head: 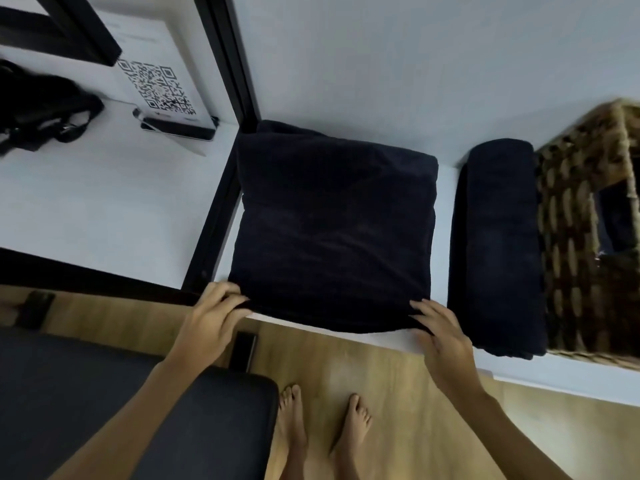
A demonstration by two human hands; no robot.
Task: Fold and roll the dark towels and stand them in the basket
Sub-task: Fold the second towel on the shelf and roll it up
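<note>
Figure: Folded towel at the near edge of a white table, both hands gripping its near corners.

Far left, a black strapped bag (41, 105) and a stand with a printed code card (157, 88) are sitting on a separate white surface, beyond a black frame bar (216, 209).

The left hand (211, 318) is pinching the near-left corner of the folded towel (332, 230), fingers curled over the hem. The towel is lying in a thick, soft, roughly square pad of dark pile fabric, its near edge overhanging the table (398, 337). The right hand (441, 336) is gripping the near-right corner, fingers curled on top and thumb apparently beneath.

Just right of it, a second dark towel (497, 244) is lying as a long bundle, touching the woven basket (581, 216), which appears to be tipped on its side; its stiff brown weave is coarse.

Risks, as judged: unequal pull from the two hands may be skewing the layers, giving a lopsided roll; the overhanging edge may be letting the plush pad slide floorward; a loose roll may be slumping rather than standing in the basket.
</note>
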